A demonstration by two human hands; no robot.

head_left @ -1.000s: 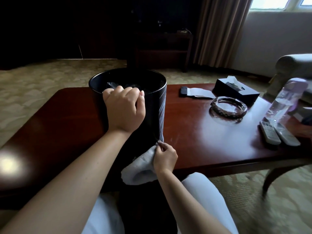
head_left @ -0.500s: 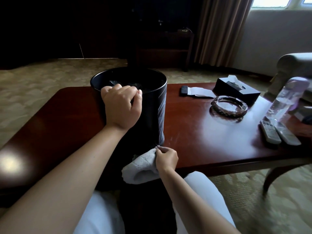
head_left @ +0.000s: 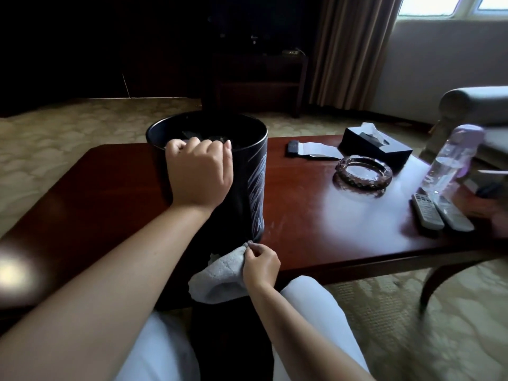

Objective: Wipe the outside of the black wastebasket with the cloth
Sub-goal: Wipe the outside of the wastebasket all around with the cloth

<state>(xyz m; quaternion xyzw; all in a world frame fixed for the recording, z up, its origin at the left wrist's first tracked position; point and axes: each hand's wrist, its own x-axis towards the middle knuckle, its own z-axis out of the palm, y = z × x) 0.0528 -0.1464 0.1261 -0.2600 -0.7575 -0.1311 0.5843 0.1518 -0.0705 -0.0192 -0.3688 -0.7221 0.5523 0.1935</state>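
The tabletop (head_left: 316, 215) is cut off at the left edge and darkened there. The left hand (head_left: 199, 171) grips the near rim of the black wastebasket (head_left: 255, 171), fingers curled over it; the contents are too dark to identify. The wastebasket stands upright on the tabletop, its pale line pattern unreadable. At its base, the right hand (head_left: 259, 264) pinches the grey cloth (head_left: 220, 273) against the lower wall. No legible writing.
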